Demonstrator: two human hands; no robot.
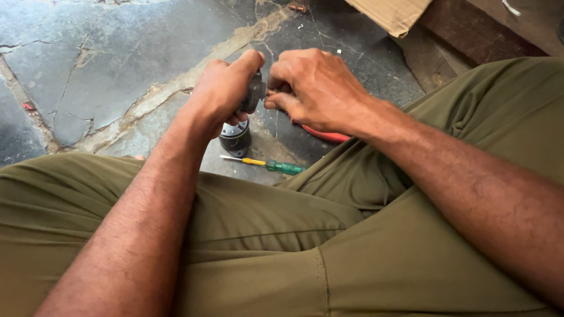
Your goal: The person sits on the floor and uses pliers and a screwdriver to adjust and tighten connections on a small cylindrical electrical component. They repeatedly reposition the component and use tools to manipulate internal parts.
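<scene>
Below, dark motor part [238, 134] clasped in left hand [220, 94], right hand [314, 88] fingers pinching its top.

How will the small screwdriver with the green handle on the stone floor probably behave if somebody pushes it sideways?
The screwdriver looks thin and round, so it would probably roll rather than slide. The stone floor is cracked and uneven, so it might stop in a joint. It seems light and stiff. It lies apart from both the left hand and the right hand.

Soft even daylight, sharp focus
</scene>
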